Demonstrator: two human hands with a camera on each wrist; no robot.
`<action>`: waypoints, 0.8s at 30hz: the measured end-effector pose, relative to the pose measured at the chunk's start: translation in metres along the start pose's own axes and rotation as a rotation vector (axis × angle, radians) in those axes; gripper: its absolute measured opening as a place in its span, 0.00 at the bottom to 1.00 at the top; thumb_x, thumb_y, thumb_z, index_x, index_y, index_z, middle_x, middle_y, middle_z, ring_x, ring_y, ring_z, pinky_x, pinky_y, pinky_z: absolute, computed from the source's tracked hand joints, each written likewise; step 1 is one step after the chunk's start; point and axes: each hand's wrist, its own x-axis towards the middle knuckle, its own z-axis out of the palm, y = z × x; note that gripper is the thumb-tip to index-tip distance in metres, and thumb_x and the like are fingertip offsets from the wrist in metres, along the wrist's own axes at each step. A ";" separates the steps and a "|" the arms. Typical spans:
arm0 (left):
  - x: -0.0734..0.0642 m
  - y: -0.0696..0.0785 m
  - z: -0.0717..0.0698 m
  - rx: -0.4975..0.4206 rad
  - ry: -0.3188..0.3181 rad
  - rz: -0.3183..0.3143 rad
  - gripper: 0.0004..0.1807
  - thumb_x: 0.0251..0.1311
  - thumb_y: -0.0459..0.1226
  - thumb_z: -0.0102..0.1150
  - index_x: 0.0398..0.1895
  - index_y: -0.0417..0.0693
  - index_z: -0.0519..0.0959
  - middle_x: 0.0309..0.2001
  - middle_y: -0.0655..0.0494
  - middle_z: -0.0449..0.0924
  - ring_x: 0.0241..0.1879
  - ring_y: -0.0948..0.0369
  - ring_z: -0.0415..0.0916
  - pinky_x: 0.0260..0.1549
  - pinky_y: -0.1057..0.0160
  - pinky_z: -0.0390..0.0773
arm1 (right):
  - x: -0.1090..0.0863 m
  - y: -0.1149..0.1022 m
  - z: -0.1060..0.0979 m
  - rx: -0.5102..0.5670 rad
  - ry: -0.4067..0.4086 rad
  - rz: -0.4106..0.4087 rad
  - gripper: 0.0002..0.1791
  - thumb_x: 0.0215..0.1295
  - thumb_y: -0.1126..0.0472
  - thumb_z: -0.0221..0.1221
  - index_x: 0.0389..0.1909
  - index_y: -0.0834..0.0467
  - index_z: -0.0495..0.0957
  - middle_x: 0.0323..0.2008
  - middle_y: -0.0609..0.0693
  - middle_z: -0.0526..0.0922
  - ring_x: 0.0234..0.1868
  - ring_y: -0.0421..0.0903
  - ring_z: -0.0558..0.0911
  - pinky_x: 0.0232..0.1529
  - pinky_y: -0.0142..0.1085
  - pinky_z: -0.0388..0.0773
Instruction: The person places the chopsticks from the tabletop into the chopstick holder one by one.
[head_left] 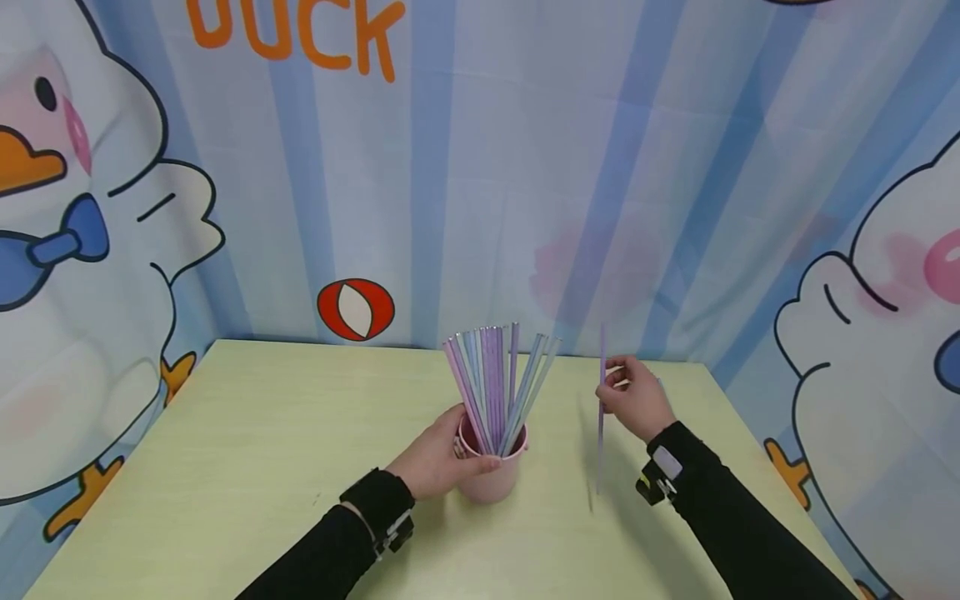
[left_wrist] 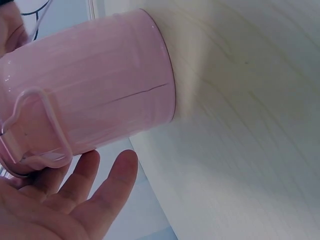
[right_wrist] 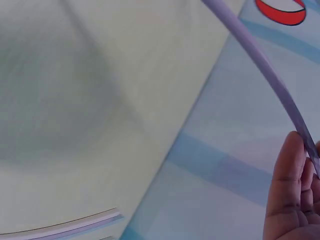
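A pink metal cup [head_left: 491,483] with a small handle [left_wrist: 50,130] stands on the table, holding a bunch of clear-looking purple, pink and pale blue straws [head_left: 491,375]. My left hand [head_left: 435,458] grips the cup near its rim, thumb on the near side and fingers round the other. To the right of the cup, my right hand [head_left: 633,396] pinches one purple straw [head_left: 602,367] between thumb and fingertips. That straw is upright over the table, and in the right wrist view the purple straw [right_wrist: 265,65] runs up and left from the fingers.
More straws [right_wrist: 65,227] lie on the tabletop at the lower left of the right wrist view, mostly hidden by the right hand in the head view. The pale yellow table [head_left: 300,417] ends at a striped curtain [head_left: 487,167] printed with ducks and a red ball.
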 end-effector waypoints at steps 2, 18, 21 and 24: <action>0.000 0.000 0.000 -0.001 0.003 -0.004 0.48 0.51 0.53 0.71 0.73 0.61 0.56 0.67 0.60 0.64 0.63 0.58 0.65 0.63 0.50 0.65 | 0.001 -0.009 0.001 0.038 0.026 -0.019 0.22 0.65 0.68 0.55 0.59 0.67 0.64 0.39 0.60 0.73 0.34 0.52 0.80 0.36 0.39 0.83; -0.001 0.000 0.001 0.012 0.014 -0.005 0.46 0.52 0.53 0.70 0.72 0.56 0.57 0.66 0.57 0.65 0.63 0.57 0.66 0.62 0.50 0.66 | 0.003 -0.078 0.011 0.289 0.124 -0.166 0.22 0.66 0.68 0.55 0.58 0.63 0.61 0.39 0.59 0.71 0.32 0.48 0.79 0.39 0.37 0.82; -0.002 0.000 0.000 0.010 0.012 -0.001 0.46 0.52 0.53 0.70 0.72 0.55 0.58 0.66 0.56 0.66 0.62 0.57 0.67 0.62 0.50 0.66 | 0.003 -0.083 0.014 0.319 0.138 -0.181 0.23 0.65 0.69 0.55 0.59 0.64 0.60 0.39 0.59 0.71 0.32 0.47 0.79 0.40 0.39 0.82; -0.002 0.000 0.001 0.013 0.013 -0.002 0.46 0.52 0.53 0.70 0.71 0.56 0.58 0.66 0.56 0.66 0.62 0.57 0.67 0.62 0.50 0.66 | 0.003 -0.085 0.018 0.345 0.149 -0.190 0.23 0.65 0.69 0.56 0.58 0.64 0.60 0.39 0.59 0.72 0.33 0.47 0.78 0.40 0.41 0.83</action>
